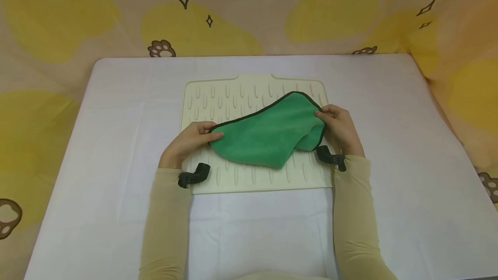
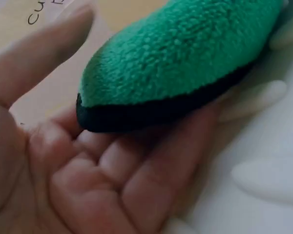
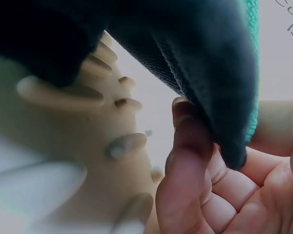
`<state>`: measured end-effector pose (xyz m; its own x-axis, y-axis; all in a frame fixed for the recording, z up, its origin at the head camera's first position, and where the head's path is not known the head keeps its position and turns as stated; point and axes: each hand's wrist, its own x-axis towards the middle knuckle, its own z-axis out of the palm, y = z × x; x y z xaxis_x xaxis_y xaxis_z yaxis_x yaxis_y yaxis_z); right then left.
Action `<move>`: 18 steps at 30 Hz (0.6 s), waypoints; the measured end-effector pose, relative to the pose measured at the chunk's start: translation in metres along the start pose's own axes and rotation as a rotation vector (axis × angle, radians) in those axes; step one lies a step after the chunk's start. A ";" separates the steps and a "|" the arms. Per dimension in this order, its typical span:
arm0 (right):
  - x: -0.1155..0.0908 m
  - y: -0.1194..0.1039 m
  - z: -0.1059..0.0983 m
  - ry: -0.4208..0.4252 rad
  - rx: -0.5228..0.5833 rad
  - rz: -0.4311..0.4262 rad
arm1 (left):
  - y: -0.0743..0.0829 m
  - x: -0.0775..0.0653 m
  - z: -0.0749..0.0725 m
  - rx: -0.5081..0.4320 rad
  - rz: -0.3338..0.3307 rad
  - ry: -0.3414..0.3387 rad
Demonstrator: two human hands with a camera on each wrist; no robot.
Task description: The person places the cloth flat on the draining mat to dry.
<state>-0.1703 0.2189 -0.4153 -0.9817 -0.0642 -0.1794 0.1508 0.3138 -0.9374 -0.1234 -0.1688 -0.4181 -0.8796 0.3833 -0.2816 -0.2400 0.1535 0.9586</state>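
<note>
A green cloth (image 1: 268, 135) with a dark border is stretched between both hands, its lower edge hanging in a fold at the right. My left hand (image 1: 190, 141) holds the cloth's left corner, thumb over the green face and fingers curled beneath. In the left wrist view, the cloth (image 2: 180, 53) lies over those fingers, and the thumb looks apart from it. At the right corner my right hand (image 1: 340, 126) pinches the edge between thumb and fingers. The right wrist view shows the cloth's dark underside (image 3: 205, 58). Below the cloth lies a cream ridged mat (image 1: 241, 180).
A white-covered table (image 1: 116, 141) carries the mat. Behind and beside it hangs a yellow patterned curtain (image 1: 233, 20). Black wrist mounts (image 1: 194, 175) sit on both sleeves, close above the mat.
</note>
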 end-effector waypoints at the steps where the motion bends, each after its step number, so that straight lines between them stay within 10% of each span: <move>1: 0.000 0.000 0.000 -0.002 0.003 0.001 | -0.001 0.000 -0.001 0.001 0.008 -0.040; 8: 0.000 -0.001 -0.002 -0.008 -0.005 -0.004 | -0.004 -0.003 -0.005 -0.046 0.002 -0.106; 18: -0.001 -0.005 0.007 -0.097 0.054 -0.013 | 0.001 -0.016 -0.024 -0.061 -0.024 0.155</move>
<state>-0.1692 0.2104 -0.4126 -0.9681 -0.1603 -0.1924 0.1463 0.2613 -0.9541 -0.1199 -0.1968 -0.4119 -0.9250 0.2346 -0.2990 -0.2819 0.1039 0.9538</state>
